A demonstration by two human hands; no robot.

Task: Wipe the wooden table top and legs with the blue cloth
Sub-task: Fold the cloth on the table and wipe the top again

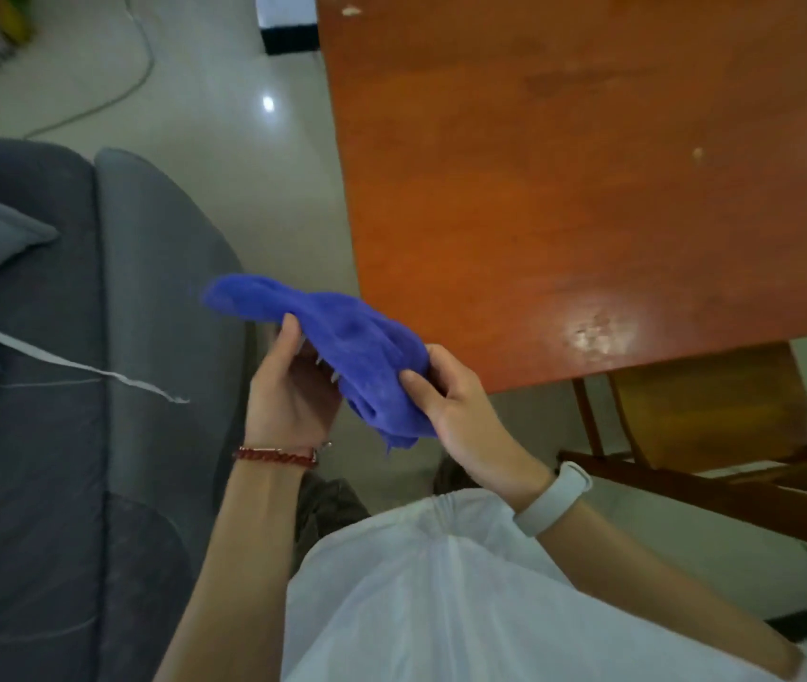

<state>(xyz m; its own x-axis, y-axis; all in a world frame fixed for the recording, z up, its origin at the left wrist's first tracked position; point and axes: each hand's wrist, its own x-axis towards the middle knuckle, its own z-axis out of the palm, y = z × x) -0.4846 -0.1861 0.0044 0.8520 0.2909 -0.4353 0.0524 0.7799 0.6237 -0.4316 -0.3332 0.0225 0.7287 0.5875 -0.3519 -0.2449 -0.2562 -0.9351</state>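
The blue cloth (342, 342) is bunched and held in the air between both hands, just off the near left corner of the wooden table top (564, 179). My left hand (288, 386) grips its left part from below, thumb on top. My right hand (455, 406) pinches its right end. The orange-brown table top fills the upper right and shows pale scuffs and a small crumb. The table legs are hidden from view.
A grey sofa (96, 337) with cushions stands at the left, close to my left arm. A wooden chair (716, 425) is tucked under the table's near edge at right. Pale tiled floor (224, 120) with a cable runs between sofa and table.
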